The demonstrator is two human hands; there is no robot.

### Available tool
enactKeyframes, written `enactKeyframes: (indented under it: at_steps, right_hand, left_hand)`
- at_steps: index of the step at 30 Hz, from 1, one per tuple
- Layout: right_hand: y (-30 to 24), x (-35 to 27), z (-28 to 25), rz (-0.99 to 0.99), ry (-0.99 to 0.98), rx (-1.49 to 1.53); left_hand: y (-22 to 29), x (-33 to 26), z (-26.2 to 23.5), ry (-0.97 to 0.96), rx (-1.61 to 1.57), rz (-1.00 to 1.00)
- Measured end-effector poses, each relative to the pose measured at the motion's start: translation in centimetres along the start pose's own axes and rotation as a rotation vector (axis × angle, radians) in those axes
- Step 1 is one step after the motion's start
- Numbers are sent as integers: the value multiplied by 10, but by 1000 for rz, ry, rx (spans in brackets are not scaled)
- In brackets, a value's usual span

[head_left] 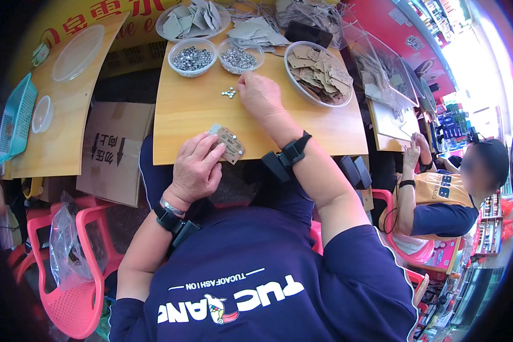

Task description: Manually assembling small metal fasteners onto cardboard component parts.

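Note:
My left hand (196, 165) pinches a brown cardboard tag (231, 147) at the near edge of the wooden table. Small silver round pieces show on the tag's face, and a greyish corner sticks out by the fingertips. Farther up the table, my right hand (260, 94) rests with its fingers curled in; whatever they may hold is hidden. Just left of it lies a loose cluster of small metal snaps (229, 92). Beyond stand two clear round tubs, the left tub (192, 73) and the right tub (241, 69), both filled with small metal pieces.
A clear bowl (291, 74) of brown tags stands at the right. Grey cards (256, 32) and a dish of grey cards (191, 20) lie at the back. Left are another table (68, 122), a carton (111, 154) and a pink chair (74, 296). A co-worker (439, 194) sits right.

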State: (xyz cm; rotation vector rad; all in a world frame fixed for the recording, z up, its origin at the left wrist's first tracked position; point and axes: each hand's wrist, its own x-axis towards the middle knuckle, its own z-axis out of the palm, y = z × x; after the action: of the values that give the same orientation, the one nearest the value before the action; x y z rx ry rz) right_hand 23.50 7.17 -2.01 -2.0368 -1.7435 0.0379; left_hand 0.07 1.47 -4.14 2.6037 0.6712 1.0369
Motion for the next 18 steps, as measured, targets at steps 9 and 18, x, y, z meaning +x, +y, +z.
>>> enactKeyframes:
  at_steps: [9, 18]
  right_hand:
    - [-3, -61, -35, -5, -190, 460]
    - [-14, -73, -29, -119, -263, 412]
  left_hand:
    - [1, -3, 3, 4, 29, -18]
    - [-3, -5, 5, 30, 9, 24]
